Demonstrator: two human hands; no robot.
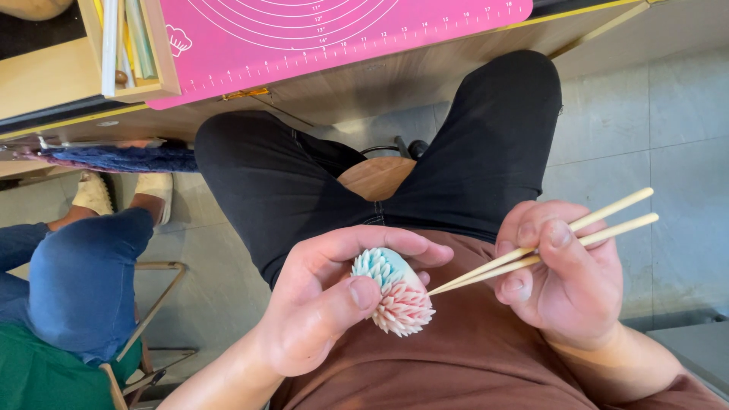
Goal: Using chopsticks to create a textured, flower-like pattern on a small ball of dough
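Note:
My left hand (323, 300) grips a small round dough piece (395, 292) covered in spiky petals, light blue on top and pink-white below. Thumb and fingers wrap around it, over my lap. My right hand (566, 269) holds a pair of pale wooden chopsticks (547, 247) like pincers. Their tips touch the right side of the dough piece at its spikes. The back ends stick out to the upper right.
My legs in black trousers (304, 178) straddle a wooden stool seat (377, 176). A pink baking mat (319, 38) lies on the wooden table (425, 72) ahead, beside a wooden box (133, 49) of tools. Another person in blue jeans (83, 273) sits at the left.

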